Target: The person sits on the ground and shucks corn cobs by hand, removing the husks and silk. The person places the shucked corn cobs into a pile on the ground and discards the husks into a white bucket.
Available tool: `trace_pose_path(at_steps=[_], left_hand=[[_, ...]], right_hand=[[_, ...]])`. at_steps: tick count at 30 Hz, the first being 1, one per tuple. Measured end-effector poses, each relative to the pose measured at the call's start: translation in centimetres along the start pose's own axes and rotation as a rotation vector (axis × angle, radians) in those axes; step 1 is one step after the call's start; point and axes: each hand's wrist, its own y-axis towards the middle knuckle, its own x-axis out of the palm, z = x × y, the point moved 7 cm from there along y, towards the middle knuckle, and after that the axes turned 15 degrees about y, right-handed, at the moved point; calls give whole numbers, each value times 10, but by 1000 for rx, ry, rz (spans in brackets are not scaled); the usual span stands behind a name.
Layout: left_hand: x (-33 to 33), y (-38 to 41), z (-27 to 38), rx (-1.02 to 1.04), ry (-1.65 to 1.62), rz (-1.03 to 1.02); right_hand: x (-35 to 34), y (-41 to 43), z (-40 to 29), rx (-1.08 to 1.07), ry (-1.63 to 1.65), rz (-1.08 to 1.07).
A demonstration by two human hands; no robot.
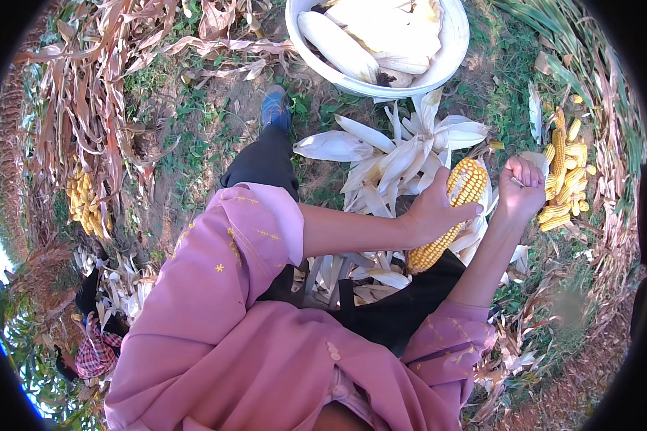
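Note:
My left hand [436, 213] is wrapped around a husked ear of yellow corn [446, 229], held tilted over my lap. A pale patch without full kernels shows near its upper end. To its right, my right hand [523, 186] is closed in a fist. A pale piece of corn husk [536, 160] sticks out beside the fingers, and a small light tip pokes out near the thumb. Under the ear and in front of me lies a heap of stripped white husks [393, 161].
A white tub [350, 86] of ears still in pale husks stands ahead. Bare yellow cobs lie in piles at right [569, 178] and left [86, 202]. Dry corn stalks [86, 97] border both sides. A person in a checked shirt [94, 355] sits at far left.

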Motion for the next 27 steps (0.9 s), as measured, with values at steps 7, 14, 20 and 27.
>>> trace_pose_path(at_steps=[7,14,20,27], left_hand=[[-47,38,6,-86,-334,141],[-84,42,30,-49,-419,292],[-74,47,7,-243,-324,283],[-78,45,35,-144,-27,60]], right_hand=[[8,-14,37,-56,-1539,11],[4,-61,95,363,-1509,-72],[-9,-78,115,435,-1467,-176],[-61,-71,116,569,-805,250]])
